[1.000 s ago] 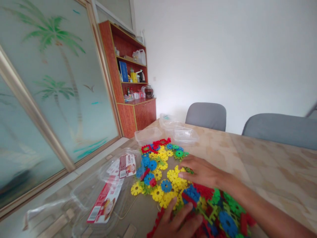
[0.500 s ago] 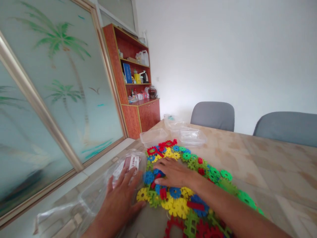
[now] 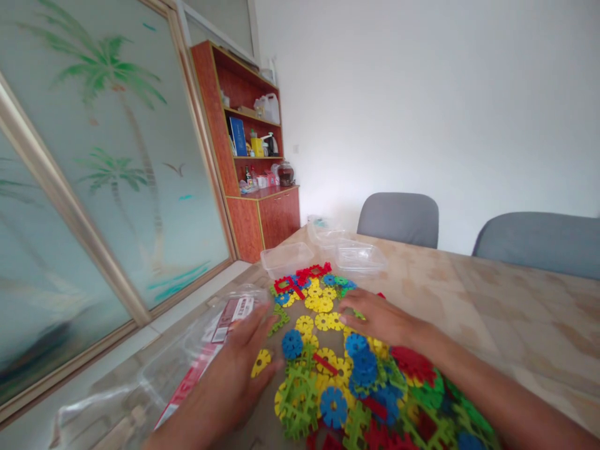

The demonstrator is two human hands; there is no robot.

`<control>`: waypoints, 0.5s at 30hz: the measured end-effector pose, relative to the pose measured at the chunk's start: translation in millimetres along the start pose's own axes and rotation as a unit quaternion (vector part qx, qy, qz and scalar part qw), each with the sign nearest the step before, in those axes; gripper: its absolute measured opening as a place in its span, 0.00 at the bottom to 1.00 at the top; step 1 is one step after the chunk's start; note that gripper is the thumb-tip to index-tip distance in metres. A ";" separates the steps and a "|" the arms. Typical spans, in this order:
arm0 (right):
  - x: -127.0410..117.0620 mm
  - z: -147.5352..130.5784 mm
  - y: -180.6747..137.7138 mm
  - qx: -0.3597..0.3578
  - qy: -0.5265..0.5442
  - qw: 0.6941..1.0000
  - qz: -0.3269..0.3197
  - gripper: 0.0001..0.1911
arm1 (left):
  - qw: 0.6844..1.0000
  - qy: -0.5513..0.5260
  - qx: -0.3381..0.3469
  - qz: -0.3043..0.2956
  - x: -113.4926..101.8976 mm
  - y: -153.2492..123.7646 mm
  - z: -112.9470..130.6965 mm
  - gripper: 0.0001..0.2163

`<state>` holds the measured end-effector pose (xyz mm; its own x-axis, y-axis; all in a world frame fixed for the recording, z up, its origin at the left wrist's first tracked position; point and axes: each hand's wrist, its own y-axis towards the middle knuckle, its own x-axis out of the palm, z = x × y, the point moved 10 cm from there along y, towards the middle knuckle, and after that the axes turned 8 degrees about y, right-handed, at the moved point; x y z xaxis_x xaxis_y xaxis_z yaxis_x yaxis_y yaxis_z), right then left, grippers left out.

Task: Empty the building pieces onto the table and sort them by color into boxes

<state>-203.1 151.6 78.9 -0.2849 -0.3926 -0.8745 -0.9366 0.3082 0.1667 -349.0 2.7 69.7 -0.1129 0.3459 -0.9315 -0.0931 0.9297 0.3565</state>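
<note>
A spread of plastic snowflake building pieces lies on the table: yellow discs (image 3: 304,324), a blue disc (image 3: 333,407), green lattice pieces (image 3: 297,400) and red pieces (image 3: 412,362). My right hand (image 3: 375,315) rests low over the right part of the spread, thumb apart from the fingers, a bit of green showing between them. It holds nothing that I can make out. My left hand (image 3: 239,365) is at the left edge of the pieces, fingers stretched out, beside a clear plastic package (image 3: 197,337) with a printed label and partly covering it.
Clear plastic containers (image 3: 359,257) stand past the pieces at the table's far end. Two grey chairs (image 3: 398,220) are along the far side of the table (image 3: 515,325). A red-brown cabinet (image 3: 279,219) and a frosted sliding door (image 3: 187,219) are at the left.
My right hand has moved to the right across the pieces, which now lie more bunched at the near right. Several yellow discs show where it was. The package's label is more visible.
</note>
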 end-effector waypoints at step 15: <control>40.3 34.3 113.3 0.125 -0.073 0.989 0.005 0.31 | 0.979 0.089 -0.077 -0.164 48.9 116.3 6.9 0.30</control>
<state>-313.7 200.5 46.9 -0.2449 -0.2638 -0.9330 -0.8485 0.5239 0.0746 -358.5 128.6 65.1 -0.2210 -0.0077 -0.9753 -0.3003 0.9519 0.0605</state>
